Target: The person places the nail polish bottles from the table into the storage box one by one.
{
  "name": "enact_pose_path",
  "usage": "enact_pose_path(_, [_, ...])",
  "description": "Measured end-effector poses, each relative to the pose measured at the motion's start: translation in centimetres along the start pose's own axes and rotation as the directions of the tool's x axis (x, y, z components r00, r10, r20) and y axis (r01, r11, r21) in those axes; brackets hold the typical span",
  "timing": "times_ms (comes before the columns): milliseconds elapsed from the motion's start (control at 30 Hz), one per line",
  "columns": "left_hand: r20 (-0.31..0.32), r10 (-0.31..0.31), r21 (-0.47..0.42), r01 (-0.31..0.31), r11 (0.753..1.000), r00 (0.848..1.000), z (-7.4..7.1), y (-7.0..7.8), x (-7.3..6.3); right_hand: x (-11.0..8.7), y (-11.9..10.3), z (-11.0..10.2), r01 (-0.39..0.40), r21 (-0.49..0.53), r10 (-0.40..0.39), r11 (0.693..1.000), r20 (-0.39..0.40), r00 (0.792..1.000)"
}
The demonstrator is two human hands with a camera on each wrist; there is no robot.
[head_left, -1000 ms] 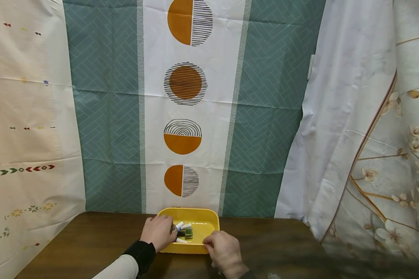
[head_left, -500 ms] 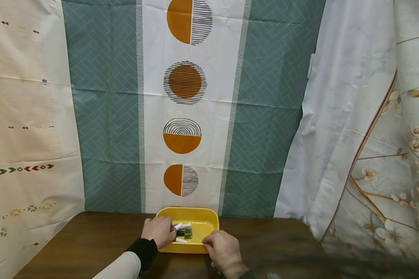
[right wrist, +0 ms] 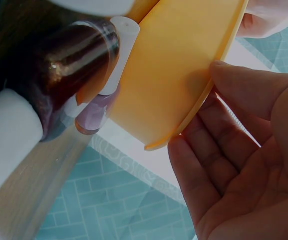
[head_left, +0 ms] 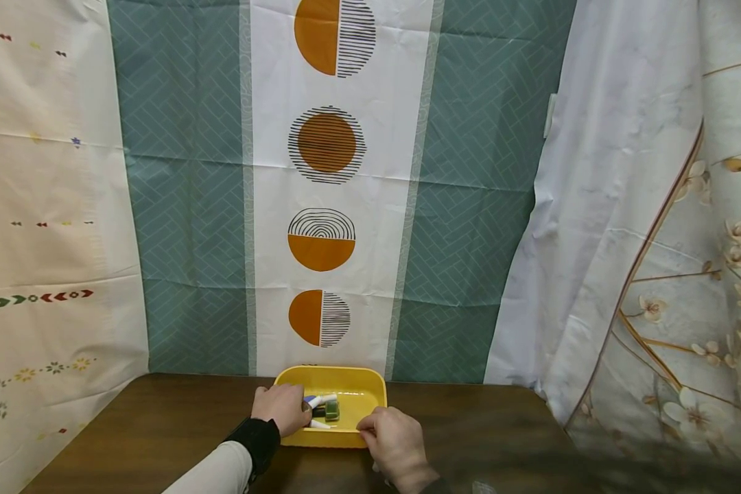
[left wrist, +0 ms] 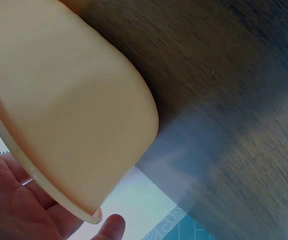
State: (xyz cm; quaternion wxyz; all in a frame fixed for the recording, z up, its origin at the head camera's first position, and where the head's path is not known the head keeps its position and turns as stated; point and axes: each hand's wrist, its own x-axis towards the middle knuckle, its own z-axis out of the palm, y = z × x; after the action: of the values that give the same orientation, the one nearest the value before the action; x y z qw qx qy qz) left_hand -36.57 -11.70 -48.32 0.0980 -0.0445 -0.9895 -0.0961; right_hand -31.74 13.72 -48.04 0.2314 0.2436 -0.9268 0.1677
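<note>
A yellow plastic tray (head_left: 324,439) stands on the dark table. My left hand (head_left: 282,409) reaches over its left front corner among nail polish bottles; the left wrist view has several fingers passing behind the rim (left wrist: 39,182) and one staying outside. Its fingertips are hidden, so I cannot tell whether they hold a bottle. Beside them lie a green square bottle (head_left: 332,410) and bottles with white caps (head_left: 328,398). My right hand (head_left: 396,439) pinches the front rim near the right corner, thumb and fingers on either side of the yellow wall (right wrist: 158,75) in the right wrist view.
A dark red bottle (right wrist: 79,60) and a lilac bottle (right wrist: 96,112) with a white cap show close to the right wrist camera. Something small and clear (head_left: 483,488) lies at the table's front edge. A patterned curtain (head_left: 333,357) hangs right behind the wooden table (head_left: 179,412).
The white-capped bottles and a blue piece by my left fingers have shifted slightly inside the tray. My right hand keeps its hold on the rim.
</note>
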Motion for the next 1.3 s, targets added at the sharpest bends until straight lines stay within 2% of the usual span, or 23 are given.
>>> enact_pose_path(200, [0.017, -0.018, -0.014, 0.018, 1.000, 1.000, -1.0, 0.7, -0.4, 0.0, 0.0, 0.1, 0.005, -0.001, -0.005, 1.000, -0.009, 1.000])
enact_pose_path(333, [0.028, -0.019, -0.025, 0.020, 0.999, 0.999, -0.8, 0.7, -0.3, 0.0, 0.0, 0.1, -0.007, -0.006, 0.007, 1.000, 0.003, 1.000])
enact_pose_path(367, [0.011, -0.001, -0.024, 0.001, 1.000, 1.000, -0.2, 0.3, -0.1, 0.0, 0.0, 0.1, -0.007, -0.008, 0.007, 1.000, 0.003, 1.000])
enact_pose_path(500, [0.005, 0.008, -0.023, -0.008, 1.000, 1.000, 0.0, 0.2, -0.1, -0.1, 0.0, 0.1, -0.004, -0.009, 0.004, 1.000, -0.004, 1.000])
enact_pose_path(700, [0.003, -0.002, -0.015, 0.002, 1.000, 1.000, -1.1, 0.8, -0.6, -0.1, -0.2, 0.0, -0.010, 0.000, 0.010, 1.000, 0.001, 1.000])
enact_pose_path(1133, [-0.006, 0.011, 0.006, -0.011, 1.000, 1.000, -1.7, 1.1, -1.0, 0.0, -0.1, 0.0, -0.007, -0.001, 0.007, 1.000, 0.000, 1.000])
enact_pose_path(1300, [-0.034, 0.012, 0.018, -0.011, 1.000, 0.999, -1.7, 1.3, -1.2, 0.0, 0.0, 0.1, -0.009, 0.000, 0.009, 1.000, 0.000, 1.000])
